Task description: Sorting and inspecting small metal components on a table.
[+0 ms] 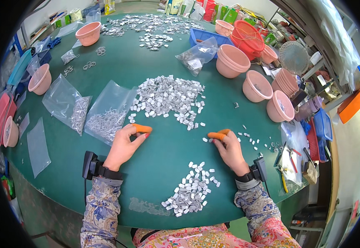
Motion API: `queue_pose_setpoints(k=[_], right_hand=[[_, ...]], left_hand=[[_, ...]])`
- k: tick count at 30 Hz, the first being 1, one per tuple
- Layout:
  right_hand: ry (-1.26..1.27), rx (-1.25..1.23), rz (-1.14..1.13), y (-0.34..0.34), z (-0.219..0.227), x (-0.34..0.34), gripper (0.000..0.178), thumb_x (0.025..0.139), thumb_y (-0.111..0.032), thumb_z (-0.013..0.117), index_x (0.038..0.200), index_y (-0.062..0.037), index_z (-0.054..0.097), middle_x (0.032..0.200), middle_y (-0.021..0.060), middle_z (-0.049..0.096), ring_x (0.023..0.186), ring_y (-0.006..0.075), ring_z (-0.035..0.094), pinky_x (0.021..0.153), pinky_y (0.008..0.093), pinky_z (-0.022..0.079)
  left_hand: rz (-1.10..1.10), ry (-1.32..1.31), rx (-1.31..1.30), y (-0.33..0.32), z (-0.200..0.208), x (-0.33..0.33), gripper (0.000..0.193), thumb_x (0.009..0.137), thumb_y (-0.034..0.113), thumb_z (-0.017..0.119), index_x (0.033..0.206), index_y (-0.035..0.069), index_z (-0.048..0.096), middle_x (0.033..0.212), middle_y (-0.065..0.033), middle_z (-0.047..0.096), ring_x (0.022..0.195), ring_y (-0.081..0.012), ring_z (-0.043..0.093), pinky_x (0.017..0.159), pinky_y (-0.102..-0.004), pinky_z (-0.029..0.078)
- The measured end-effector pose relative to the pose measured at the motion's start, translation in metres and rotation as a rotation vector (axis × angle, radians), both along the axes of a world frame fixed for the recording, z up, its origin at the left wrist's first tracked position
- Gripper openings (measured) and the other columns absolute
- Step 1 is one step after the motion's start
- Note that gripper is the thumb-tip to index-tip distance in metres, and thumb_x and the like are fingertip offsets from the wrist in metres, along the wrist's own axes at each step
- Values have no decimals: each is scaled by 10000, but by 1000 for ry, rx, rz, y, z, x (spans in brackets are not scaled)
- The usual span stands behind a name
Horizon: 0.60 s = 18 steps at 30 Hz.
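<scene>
My left hand (126, 144) is over the green table, left of centre. Its orange-covered index finger and thumb come close together, and I cannot make out anything between them. My right hand (232, 152) also wears orange finger covers. Its finger and thumb are pinched at a small grey-white piece (211, 140), with another loose piece (205, 140) beside the fingertips. Beyond and between the hands spreads a large heap of small grey-white pieces (169, 97). Nearer me lies a smaller heap of similar pieces (188, 194).
Clear bags of grey parts (105, 124) lie beyond my left hand. Pink bowls (258, 86) line the right side, near a blue tray (209, 37). Pliers (291, 160) lie at the right edge. More parts (155, 27) cover the far end. A fan (294, 57) stands far right.
</scene>
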State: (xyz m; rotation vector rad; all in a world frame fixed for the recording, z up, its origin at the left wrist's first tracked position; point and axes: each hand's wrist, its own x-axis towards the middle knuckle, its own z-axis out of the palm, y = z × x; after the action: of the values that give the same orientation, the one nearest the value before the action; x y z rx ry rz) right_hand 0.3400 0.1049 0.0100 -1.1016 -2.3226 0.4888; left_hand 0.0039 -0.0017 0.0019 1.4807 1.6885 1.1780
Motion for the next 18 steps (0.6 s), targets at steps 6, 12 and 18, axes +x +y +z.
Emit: queue_pose_setpoints(k=[6,12,18], right_hand=[[22,44,107,-8,-4,-6,454,853,129,512,1195,-93,709,1055,141,607,961,325,585,850,383,485],[62,-126,392,-25,5,-9,537,797,180,465,1201,-87,696,1104,147,616,1015,350,585,909,384,486],[-3,189,62,24,-4,-27,474,802,128,528,1214,-60,670,1134,146,593,1004,348,558,859,404,488]], left_hand=[[-11,-25,14,2,-2,0,215,885,59,689,1088,20,747,932,-33,671,827,-102,581,782,-254,453],[1,-2,73,1,-7,1,229,868,97,726,1087,35,752,850,-61,637,747,-139,572,691,-280,446],[3,-46,111,2,-6,-1,218,871,87,722,1081,39,756,855,-51,648,737,-129,565,690,-276,447]])
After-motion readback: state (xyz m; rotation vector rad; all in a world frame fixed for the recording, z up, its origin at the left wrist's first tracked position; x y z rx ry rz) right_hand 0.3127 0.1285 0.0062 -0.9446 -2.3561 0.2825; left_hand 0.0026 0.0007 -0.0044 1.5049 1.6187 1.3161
